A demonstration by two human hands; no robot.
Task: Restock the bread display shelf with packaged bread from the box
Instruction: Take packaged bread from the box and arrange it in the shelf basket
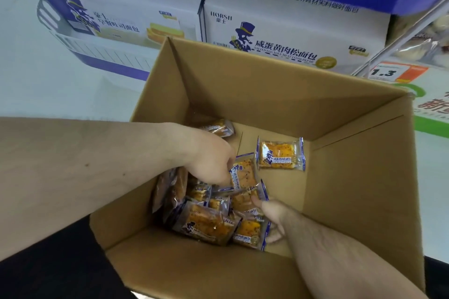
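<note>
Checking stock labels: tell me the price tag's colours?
White with an orange right end, on the price tag; head view.

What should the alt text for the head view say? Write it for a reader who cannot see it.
Both hands reach into an open cardboard box: the left hand and right hand each grasp packets in a pile of wrapped bread. One packet lies apart on the box floor. Printed bread cartons stand behind.

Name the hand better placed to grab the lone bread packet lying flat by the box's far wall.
Left. The left hand is beside the lone packet; the right hand is lower, fingers on the pile.
</note>
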